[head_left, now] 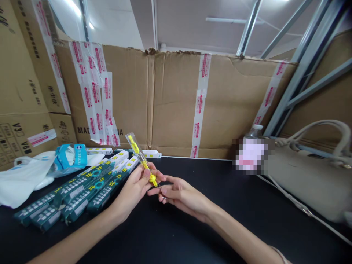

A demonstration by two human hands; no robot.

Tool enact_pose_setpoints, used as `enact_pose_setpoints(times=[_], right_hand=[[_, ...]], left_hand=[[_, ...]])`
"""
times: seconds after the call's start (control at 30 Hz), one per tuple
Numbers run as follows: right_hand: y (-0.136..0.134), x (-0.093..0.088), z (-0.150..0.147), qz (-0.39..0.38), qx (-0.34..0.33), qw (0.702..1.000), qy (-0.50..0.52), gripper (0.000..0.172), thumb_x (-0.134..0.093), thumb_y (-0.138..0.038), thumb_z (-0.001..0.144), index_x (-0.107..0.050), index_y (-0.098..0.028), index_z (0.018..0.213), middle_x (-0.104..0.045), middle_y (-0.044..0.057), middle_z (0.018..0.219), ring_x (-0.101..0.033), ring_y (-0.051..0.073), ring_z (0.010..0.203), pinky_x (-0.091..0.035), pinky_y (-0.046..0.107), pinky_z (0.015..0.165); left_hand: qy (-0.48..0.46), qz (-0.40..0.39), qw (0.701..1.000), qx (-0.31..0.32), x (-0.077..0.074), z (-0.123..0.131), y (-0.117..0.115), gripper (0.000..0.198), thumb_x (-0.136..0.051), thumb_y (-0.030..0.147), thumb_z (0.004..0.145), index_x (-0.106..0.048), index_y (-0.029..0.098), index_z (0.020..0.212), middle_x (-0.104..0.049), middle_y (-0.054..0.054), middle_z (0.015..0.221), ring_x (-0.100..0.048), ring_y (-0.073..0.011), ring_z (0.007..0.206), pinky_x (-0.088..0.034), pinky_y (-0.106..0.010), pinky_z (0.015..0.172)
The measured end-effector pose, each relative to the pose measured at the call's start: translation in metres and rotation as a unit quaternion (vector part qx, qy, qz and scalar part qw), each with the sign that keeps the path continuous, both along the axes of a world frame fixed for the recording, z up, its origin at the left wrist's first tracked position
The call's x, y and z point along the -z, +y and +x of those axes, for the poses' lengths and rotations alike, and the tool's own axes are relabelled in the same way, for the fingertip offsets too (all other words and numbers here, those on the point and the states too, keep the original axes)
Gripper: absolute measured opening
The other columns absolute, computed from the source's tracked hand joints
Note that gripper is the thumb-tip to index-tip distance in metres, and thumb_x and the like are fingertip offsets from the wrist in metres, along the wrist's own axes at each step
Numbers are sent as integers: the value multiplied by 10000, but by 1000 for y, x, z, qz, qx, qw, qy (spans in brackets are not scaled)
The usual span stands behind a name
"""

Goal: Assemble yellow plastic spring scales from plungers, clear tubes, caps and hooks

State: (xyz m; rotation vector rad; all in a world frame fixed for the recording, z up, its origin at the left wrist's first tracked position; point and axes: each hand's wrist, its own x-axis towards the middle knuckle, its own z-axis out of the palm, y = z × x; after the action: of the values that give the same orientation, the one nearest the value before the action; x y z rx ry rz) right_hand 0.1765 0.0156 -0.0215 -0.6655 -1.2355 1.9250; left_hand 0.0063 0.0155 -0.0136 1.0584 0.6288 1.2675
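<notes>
My left hand [132, 189] is shut on a yellow-handled screwdriver [139, 156], which stands tilted upward with a clear plastic sleeve over its upper part. Its yellow end [153, 180] sits just past my left fingertips. A thin metal shaft [162, 195] runs down to my right hand [178, 194]. The shaft passes between my right thumb and fingers, and I cannot tell whether they grip it. Several dark green and white boxes [82, 189] with yellow labels lie in overlapping rows beside my left hand.
A blue tissue packet [70, 156] and a white plastic bag [23, 179] lie at the left of the black table [176, 234]. A beige handbag [308, 179] and a pixelated object [250, 156] stand at the right. A taped cardboard sheet [176, 102] rises behind the table.
</notes>
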Motion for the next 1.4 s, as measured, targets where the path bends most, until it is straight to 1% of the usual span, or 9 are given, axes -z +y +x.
enact_pose_setpoints(times=[0.13,0.23,0.33,0.5,0.7,0.9,1.07,1.23,1.4], right_hand=[[0,5,-3,22,24,999,20,500,-818,-237,739,-558,-116,1149,-724,59,875,-617,98,695,-453,261,748],[-2,4,-5,27,37,999,6,499,-830,-248,728,-555,-105,1119,-721,48,826,-628,92,680,-477,254,749],[-4,4,-4,23,57,998,-13,520,-860,-262,684,-550,-112,1074,-726,63,840,-669,121,690,-523,301,782],[-4,5,-2,15,96,995,-23,554,-900,-268,620,-540,-140,1021,-702,23,797,-711,159,708,-563,360,826],[-2,7,-1,31,93,994,-43,555,-891,-286,626,-556,-133,1041,-727,50,845,-685,133,683,-555,304,744],[-3,9,0,23,69,996,-47,535,-872,-268,645,-583,-107,1066,-740,104,953,-688,126,708,-549,320,793],[-5,6,-3,4,76,996,-50,556,-889,-251,605,-590,-98,1048,-729,90,901,-711,158,719,-565,368,831],[-9,0,-3,-1,123,992,-36,570,-908,-219,569,-552,-127,1004,-686,8,764,-735,203,723,-585,395,826],[-8,0,-2,2,134,989,-58,611,-908,-220,558,-539,-126,1036,-694,-5,718,-724,187,689,-590,355,775]], left_hand=[[32,7,999,23,4,3,-2,348,-743,424,791,-586,165,962,-693,-80,883,-684,-239,821,-565,-327,642],[57,20,998,32,5,4,-2,402,-715,490,795,-585,168,998,-700,-88,920,-670,-201,682,-557,-333,603],[58,24,997,34,7,4,-1,416,-725,504,780,-593,164,980,-705,-80,873,-636,-165,616,-520,-285,555],[51,22,998,38,7,3,-1,421,-749,502,755,-612,162,962,-705,-73,835,-661,-211,750,-531,-295,614],[45,30,998,30,5,2,-1,376,-725,466,796,-618,158,981,-713,-78,859,-657,-203,736,-523,-309,648],[40,24,999,4,-1,-2,2,349,-730,426,805,-605,151,980,-728,-84,864,-691,-237,850,-523,-332,751],[29,19,999,-8,-4,-3,3,299,-727,376,821,-603,149,970,-739,-87,872,-704,-233,858,-511,-336,797],[64,23,998,15,2,-1,3,372,-716,478,804,-600,160,958,-756,-98,881,-692,-244,899,-492,-331,800],[127,43,991,16,8,-3,7,476,-645,603,807,-571,173,997,-761,-98,928,-655,-213,820,-454,-304,714]])
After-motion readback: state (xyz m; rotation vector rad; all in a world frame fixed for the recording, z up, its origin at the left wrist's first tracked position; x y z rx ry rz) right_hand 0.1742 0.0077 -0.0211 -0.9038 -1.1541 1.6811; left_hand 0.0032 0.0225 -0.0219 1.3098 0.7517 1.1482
